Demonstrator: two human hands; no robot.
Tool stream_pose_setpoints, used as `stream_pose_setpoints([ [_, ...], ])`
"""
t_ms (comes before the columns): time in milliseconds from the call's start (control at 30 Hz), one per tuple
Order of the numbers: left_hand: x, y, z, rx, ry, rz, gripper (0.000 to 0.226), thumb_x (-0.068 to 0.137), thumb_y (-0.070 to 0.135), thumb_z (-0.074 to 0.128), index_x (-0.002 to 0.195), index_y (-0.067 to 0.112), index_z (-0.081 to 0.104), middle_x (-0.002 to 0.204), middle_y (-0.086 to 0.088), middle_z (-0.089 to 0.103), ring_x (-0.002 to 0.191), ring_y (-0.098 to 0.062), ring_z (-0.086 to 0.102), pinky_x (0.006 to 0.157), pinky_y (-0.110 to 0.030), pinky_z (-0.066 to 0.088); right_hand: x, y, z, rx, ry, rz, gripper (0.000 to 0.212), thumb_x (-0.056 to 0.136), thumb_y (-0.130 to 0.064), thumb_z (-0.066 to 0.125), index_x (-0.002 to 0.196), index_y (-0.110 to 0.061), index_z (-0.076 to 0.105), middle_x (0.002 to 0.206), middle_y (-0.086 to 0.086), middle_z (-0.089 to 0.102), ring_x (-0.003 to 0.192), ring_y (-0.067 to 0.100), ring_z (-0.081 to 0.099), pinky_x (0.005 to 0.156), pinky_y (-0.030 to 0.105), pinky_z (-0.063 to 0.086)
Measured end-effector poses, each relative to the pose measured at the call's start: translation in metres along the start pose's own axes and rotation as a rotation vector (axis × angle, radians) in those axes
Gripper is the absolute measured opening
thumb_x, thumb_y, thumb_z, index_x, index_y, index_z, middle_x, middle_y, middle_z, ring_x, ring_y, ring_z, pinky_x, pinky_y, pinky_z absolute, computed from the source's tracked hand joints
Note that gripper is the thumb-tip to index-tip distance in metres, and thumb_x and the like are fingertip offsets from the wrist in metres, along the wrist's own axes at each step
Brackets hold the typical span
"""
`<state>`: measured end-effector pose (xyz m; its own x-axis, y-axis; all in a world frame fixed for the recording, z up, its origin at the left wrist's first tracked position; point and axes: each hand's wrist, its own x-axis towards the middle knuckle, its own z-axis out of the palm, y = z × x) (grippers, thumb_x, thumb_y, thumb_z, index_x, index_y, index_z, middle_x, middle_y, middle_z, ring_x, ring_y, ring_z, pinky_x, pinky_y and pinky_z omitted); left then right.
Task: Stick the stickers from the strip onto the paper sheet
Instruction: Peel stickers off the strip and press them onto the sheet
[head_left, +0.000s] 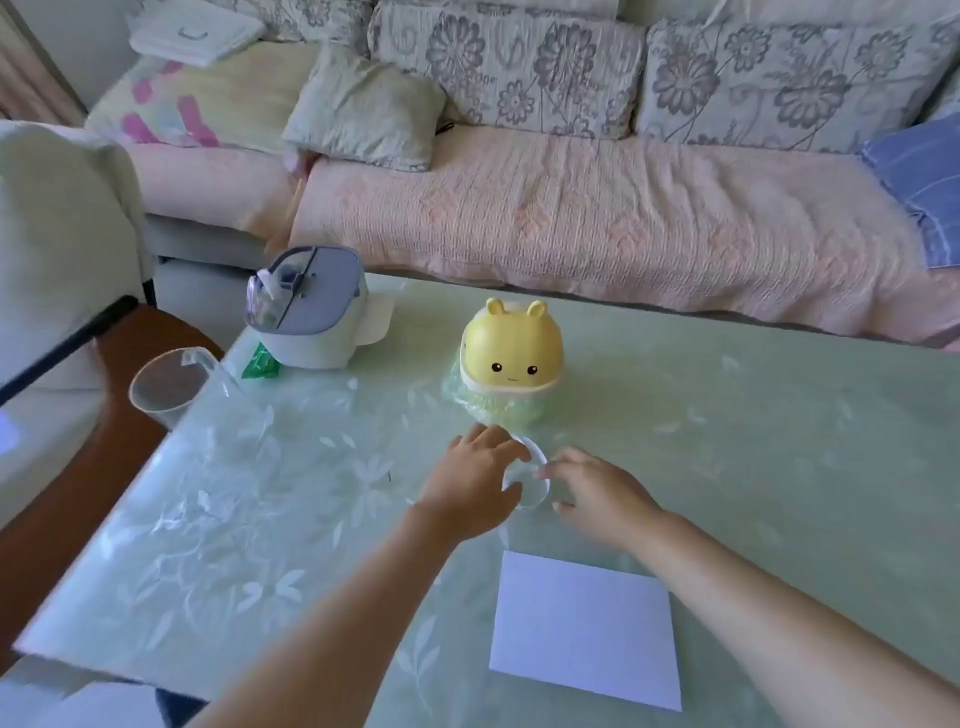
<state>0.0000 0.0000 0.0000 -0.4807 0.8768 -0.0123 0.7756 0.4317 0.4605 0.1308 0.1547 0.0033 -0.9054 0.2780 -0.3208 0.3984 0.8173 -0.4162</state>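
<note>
Just past the paper sheet (584, 629), the coiled strip (532, 470) is gripped by the left hand (475, 486); the grasp of the right hand (597, 496) cannot be told.

A pale green, leaf-patterned table (753, 415) is carrying a white paper sheet (584, 629) at lower right, a yellow eared container (511, 345) at centre with a curled strip (537, 486) just below it, and a grey-lidded box (311, 312) and a green packet (260, 361) at upper left.

no readable text, labels, brands or numbers on anything in view, picture too blurred for lettering
</note>
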Motion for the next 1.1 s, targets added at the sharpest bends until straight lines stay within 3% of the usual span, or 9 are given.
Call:
stream_pose_setpoints([
  [167,0.006,-0.035,0.049,0.143,0.144,0.177,0.032,0.077,0.029,0.067,0.109,0.024,0.068,0.11,0.003,0.061,0.105,-0.023,0.054,0.088,-0.035,0.045,0.03,0.021,0.034,-0.123,0.015,-0.117,0.038,0.09,-0.023,0.064,0.128,-0.032,0.064,0.128,-0.015,0.052,0.116,0.013,0.055,0.088,0.027,0.043],
  [300,0.006,-0.061,0.071,0.306,0.326,0.277,0.025,0.083,0.025,0.061,0.107,0.022,0.066,0.105,0.003,0.062,0.096,-0.024,0.055,0.08,-0.037,0.045,0.043,0.036,0.051,-0.202,0.127,-0.187,0.018,0.092,-0.025,0.061,0.105,-0.027,0.073,0.111,-0.012,0.061,0.105,0.018,0.058,0.077,0.029,0.038],
  [433,0.003,-0.072,0.074,0.36,0.457,0.277,0.031,0.081,0.013,0.06,0.111,0.02,0.065,0.112,0.001,0.062,0.102,-0.026,0.056,0.083,-0.036,0.043,0.04,0.04,0.059,0.008,0.202,-0.131,0.007,0.094,-0.029,0.062,0.091,-0.027,0.068,0.08,-0.014,0.056,0.079,0.016,0.054,0.065,0.03,0.036],
  [567,-0.008,-0.052,0.066,0.318,0.439,0.334,0.036,0.082,0.018,0.058,0.117,0.021,0.065,0.125,0.001,0.059,0.115,-0.024,0.05,0.092,-0.035,0.041,0.02,0.031,0.063,0.227,0.232,-0.097,0.02,0.093,-0.041,0.064,0.087,-0.022,0.07,0.076,-0.002,0.065,0.066,0.016,0.054,0.063,0.035,0.045],
  [667,-0.023,-0.034,0.064,0.279,0.377,0.389,0.034,0.085,0.029,0.057,0.117,0.027,0.065,0.123,0.006,0.059,0.11,-0.018,0.05,0.086,-0.033,0.043,-0.002,0.016,0.062,0.351,0.273,-0.12,0.02,0.093,-0.037,0.068,0.082,-0.02,0.072,0.058,-0.016,0.054,0.054,-0.002,0.047,0.057,0.017,0.035],
  [733,-0.033,-0.023,0.062,0.248,0.381,0.406,0.027,0.086,0.034,0.059,0.111,0.028,0.067,0.116,0.009,0.06,0.101,-0.014,0.05,0.076,-0.03,0.045,-0.017,0.005,0.059,0.398,0.295,-0.143,0.021,0.092,-0.032,0.07,0.079,-0.016,0.072,0.054,-0.022,0.049,0.054,-0.005,0.045,0.056,0.013,0.034],
  [867,-0.058,-0.008,0.048,0.129,0.398,0.367,0.015,0.088,0.04,0.062,0.093,0.027,0.068,0.095,0.013,0.063,0.086,-0.01,0.051,0.067,-0.028,0.046,-0.046,-0.01,0.059,0.358,0.382,-0.159,0.005,0.086,-0.029,0.076,0.082,-0.029,0.073,0.073,-0.014,0.068,0.062,0.004,0.049,0.063,0.019,0.041],
  [1000,-0.084,0.008,0.034,-0.026,0.298,0.185,0.021,0.089,0.05,0.061,0.085,0.03,0.067,0.081,0.014,0.064,0.077,-0.005,0.054,0.064,-0.026,0.046,-0.074,-0.019,0.059,0.306,0.489,-0.129,0.045,0.082,-0.016,0.079,0.119,-0.036,0.063,0.108,-0.025,0.055,0.068,0.005,0.057,0.068,0.013,0.044],
  [1100,-0.098,0.018,0.028,-0.303,0.209,0.051,0.02,0.09,0.047,0.061,0.078,0.032,0.063,0.071,0.016,0.06,0.061,-0.004,0.05,0.057,-0.024,0.042,-0.092,-0.023,0.063,0.326,0.542,-0.106,0.057,0.084,-0.014,0.075,0.13,-0.041,0.053,0.119,-0.024,0.045,0.072,0.006,0.058,0.071,0.018,0.047],
])
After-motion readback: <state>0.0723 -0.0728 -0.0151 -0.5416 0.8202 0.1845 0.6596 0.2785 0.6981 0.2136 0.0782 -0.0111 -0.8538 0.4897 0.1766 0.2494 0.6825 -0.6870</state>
